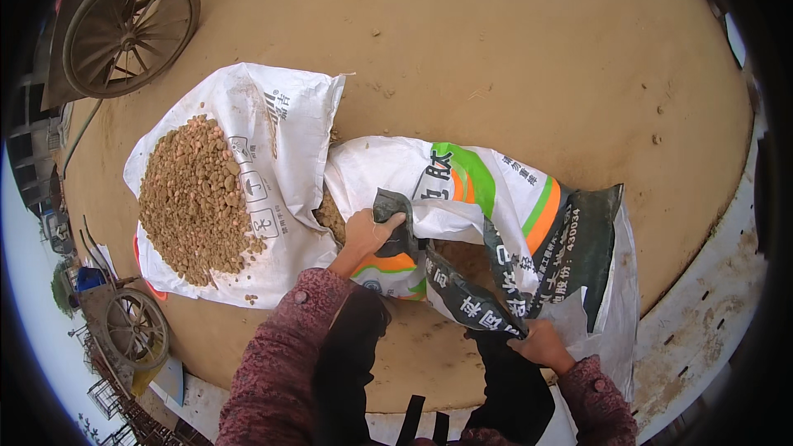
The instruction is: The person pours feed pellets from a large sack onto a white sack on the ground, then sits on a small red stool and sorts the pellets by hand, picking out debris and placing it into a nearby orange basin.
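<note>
A white woven sack [376, 167] with green, orange and dark printed bands lies across the ground in front of me. My left hand [372, 235] is closed on a dark flap of it. My right hand [543, 343] grips its dark near edge, lower right. Between the hands the plastic hangs in folds around a gap with brown ground visible. Left of it, a plain white sack [301, 107] lies spread out, bearing a heap of brown soil clods [190, 198] mixed with pinkish bits. The two sacks meet near my left hand, with some loose soil between them.
A spoked cart wheel [128, 41] stands at the far left, and another wheeled cart [132, 326] is at the near left. Bare brown earth [512, 49] stretches beyond the sacks. A pale paved strip [702, 339] curves along the right. My dark-trousered legs are close below the sack.
</note>
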Available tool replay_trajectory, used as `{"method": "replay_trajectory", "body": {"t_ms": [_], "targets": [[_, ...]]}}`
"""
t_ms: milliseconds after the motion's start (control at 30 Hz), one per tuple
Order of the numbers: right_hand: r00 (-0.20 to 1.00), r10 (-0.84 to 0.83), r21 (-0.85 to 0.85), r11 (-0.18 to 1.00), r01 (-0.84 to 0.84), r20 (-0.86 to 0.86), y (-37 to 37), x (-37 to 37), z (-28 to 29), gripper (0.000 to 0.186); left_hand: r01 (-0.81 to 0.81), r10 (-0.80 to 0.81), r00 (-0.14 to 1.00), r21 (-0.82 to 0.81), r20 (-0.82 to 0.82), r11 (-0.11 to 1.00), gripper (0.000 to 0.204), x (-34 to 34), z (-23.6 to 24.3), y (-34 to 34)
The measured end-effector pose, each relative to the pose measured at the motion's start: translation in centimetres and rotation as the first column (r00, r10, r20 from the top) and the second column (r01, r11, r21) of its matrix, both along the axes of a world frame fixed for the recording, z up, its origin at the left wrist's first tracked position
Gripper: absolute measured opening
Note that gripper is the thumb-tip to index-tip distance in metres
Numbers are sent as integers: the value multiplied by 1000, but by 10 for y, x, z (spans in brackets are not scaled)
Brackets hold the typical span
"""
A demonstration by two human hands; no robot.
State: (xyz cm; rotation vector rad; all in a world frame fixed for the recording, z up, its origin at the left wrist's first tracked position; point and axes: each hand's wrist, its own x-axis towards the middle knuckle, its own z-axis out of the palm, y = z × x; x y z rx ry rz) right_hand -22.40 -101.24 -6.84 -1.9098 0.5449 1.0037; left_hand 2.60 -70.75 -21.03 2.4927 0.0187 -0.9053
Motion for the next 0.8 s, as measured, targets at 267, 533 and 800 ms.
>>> {"method": "replay_trajectory", "body": {"t_ms": [267,533,800], "targets": [[956,-224,172,951,256,-187,9,-50,106,19,-571,547,807,-533,-225,624,29,-46,125,8],[915,-313,105,932,348,-256,-19,-143,217,12,-494,416,869,-411,-269,766,30,-103,212,-37],[757,-647,-10,761,649,-88,-19,-241,373,10,-33,-43,976,-339,-215,940,38,-149,297,-112]]}}
